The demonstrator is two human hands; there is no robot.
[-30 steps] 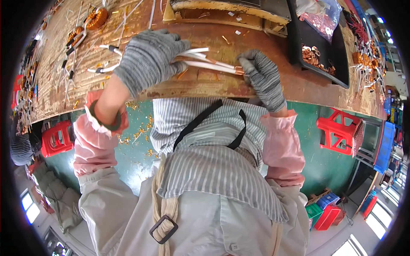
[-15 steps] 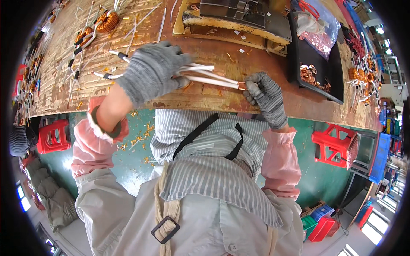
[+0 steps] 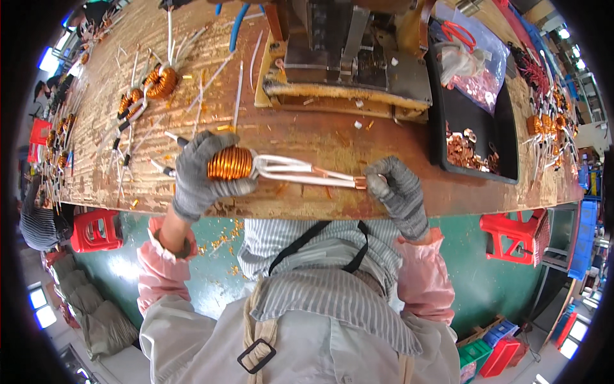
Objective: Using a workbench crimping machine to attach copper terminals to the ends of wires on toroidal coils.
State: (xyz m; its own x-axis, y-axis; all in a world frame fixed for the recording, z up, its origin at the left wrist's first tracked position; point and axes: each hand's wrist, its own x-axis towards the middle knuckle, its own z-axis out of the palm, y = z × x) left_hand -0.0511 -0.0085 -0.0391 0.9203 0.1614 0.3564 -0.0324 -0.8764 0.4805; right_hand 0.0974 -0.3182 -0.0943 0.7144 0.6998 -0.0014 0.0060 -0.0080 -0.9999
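Note:
In my gloved left hand [image 3: 197,178] is a copper-wound coil [image 3: 229,164], its fingers wrapped round the windings from the left. White-sleeved leads [image 3: 297,178] run from the coil to the right, just over the wooden bench. Two of them meet at a small copper terminal [image 3: 360,183] at their right end. My gloved right hand [image 3: 398,195] is closed at that terminal, thumb and fingers pinched around its outer end. Part of the terminal is hidden by the fingertips. On the coil's left side, white leads with black sleeves stick out behind my left hand.
A metal press [image 3: 348,70] on a worn base stands beyond the leads. To its right, a black tray [image 3: 505,137] holds copper terminals [image 3: 462,151] and a plastic bag [image 3: 489,89]. More wound coils [image 3: 160,82] lie at the far left. A red stool [image 3: 515,235] stands right of me.
My left hand has gone from the leads to the coil, which now shows. My right hand stays at the terminal. The view has tilted, bringing more of the press into sight.

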